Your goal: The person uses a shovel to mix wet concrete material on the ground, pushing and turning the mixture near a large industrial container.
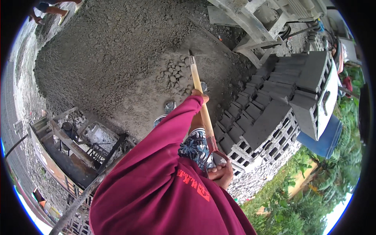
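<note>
A shovel with a pale wooden shaft (198, 80) slants down the middle, its blade end (191, 53) at the dark gravelly mix. My left hand (201, 96), at the end of a maroon sleeve, wraps round the shaft about midway. Lower down, my right hand (222, 175) is closed on the reddish D-shaped grip (213, 148) at the shaft's top end; part of its fingers is hidden. Several rounded stones (174, 73) lie beside the blade. My shoes stand on the ground just below the stones.
A broad heap of grey mix (94, 58) spreads at the far left. Stacked hollow concrete blocks (270, 117) rise on the right, with a blue barrel (323, 137) behind. A metal-framed machine (74, 147) stands at left; a timber frame (254, 31) at top right. Another person's legs (53, 9) show top left.
</note>
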The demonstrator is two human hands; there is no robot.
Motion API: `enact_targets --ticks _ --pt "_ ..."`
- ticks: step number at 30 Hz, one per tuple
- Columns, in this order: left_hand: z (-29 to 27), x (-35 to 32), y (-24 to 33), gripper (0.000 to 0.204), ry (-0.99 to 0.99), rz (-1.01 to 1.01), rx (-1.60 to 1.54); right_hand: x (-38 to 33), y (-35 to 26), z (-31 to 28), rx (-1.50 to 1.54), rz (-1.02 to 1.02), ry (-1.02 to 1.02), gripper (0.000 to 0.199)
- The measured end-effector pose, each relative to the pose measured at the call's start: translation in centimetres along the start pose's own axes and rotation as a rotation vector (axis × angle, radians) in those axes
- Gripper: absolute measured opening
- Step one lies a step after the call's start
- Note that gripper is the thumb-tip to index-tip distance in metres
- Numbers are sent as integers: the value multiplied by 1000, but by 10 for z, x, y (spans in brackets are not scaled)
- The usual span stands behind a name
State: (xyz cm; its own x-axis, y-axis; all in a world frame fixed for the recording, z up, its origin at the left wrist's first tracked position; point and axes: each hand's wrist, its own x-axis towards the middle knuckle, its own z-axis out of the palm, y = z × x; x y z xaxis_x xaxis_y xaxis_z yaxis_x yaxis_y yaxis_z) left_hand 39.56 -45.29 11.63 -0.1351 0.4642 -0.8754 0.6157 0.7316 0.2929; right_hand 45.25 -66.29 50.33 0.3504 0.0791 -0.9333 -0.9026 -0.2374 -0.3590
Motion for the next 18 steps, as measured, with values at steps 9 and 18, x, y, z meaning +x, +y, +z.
enact_targets --ticks 9,18 --pt "34 -189 -40 52 -162 -133 -262 -43 -53 -135 -59 -131 31 24" --pt "-23 -117 -9 37 -274 -259 -690 -12 -82 -4 -510 -281 -135 31"
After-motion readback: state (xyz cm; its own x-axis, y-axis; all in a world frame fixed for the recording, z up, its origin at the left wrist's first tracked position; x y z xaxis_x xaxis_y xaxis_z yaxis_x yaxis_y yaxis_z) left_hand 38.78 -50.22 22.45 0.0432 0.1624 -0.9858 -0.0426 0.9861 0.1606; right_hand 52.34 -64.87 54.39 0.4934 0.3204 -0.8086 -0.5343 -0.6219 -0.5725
